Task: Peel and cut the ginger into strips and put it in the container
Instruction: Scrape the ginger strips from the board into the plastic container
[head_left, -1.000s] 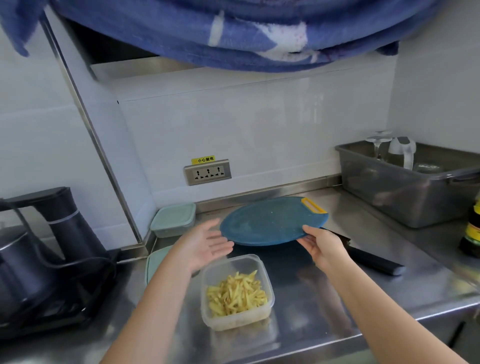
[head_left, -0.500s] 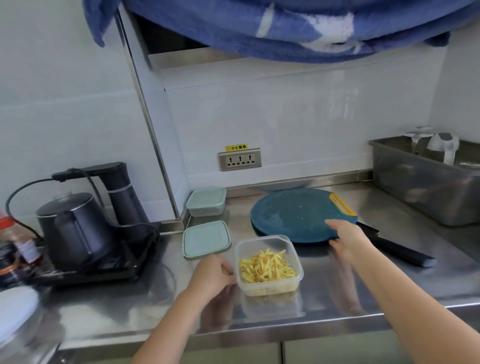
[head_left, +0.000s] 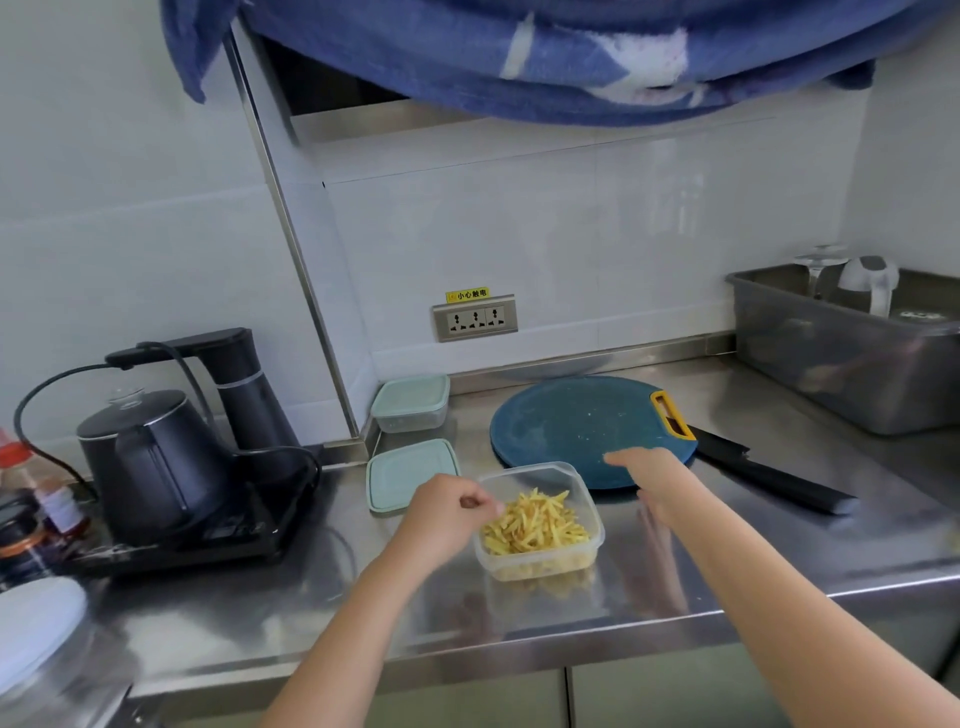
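Note:
A clear plastic container (head_left: 525, 471) stands on the steel counter near its front edge, filled with yellow ginger strips (head_left: 535, 525). My left hand (head_left: 447, 512) is at the container's left rim with its fingers curled against it. My right hand (head_left: 649, 473), fingers straight and pointing left, lies over the near edge of the round blue cutting board (head_left: 571, 421), just behind the container. The board lies flat with only tiny crumbs on it. A black knife (head_left: 769, 475) rests on the counter right of the board.
A pale green lid (head_left: 410, 475) lies left of the container, with a closed lidded box (head_left: 410, 402) behind it. A black kettle on its base (head_left: 150, 457) stands at the left. A metal tub (head_left: 857, 364) sits at the back right.
The board, held tilted up by my right hand a second ago, now lies flat. My left hand has dropped from beside the board to the container's left rim and curled.

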